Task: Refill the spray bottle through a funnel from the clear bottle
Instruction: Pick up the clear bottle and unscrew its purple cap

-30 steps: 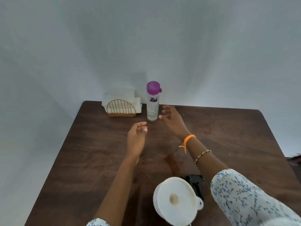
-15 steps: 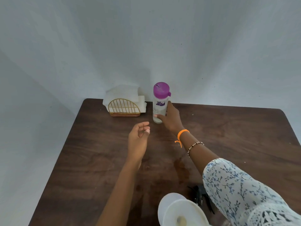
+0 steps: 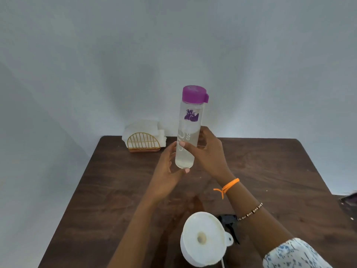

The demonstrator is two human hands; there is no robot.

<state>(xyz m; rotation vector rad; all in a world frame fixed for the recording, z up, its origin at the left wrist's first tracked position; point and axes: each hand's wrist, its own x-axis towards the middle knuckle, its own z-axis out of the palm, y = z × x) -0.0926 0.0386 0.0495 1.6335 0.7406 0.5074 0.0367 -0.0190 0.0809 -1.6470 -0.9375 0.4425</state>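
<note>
The clear bottle [image 3: 189,130] with a purple lid is lifted upright above the brown table [image 3: 108,186], partly full of clear liquid. My right hand [image 3: 209,154] grips its lower half from the right. My left hand [image 3: 167,171] cups the bottle's base from the left, fingers curled under it. A white funnel [image 3: 202,238] stands near the table's front edge, its mouth facing up. The black spray head [image 3: 229,222] lies just right of the funnel. The spray bottle itself is hidden beneath the funnel.
A gold wire napkin holder [image 3: 144,143] with white napkins stands at the table's back left corner, against the wall. A dark object [image 3: 349,202] shows at the right edge of view.
My right hand took hold of the clear bottle and lifted it off the table toward me. My left hand rose to meet its base.
</note>
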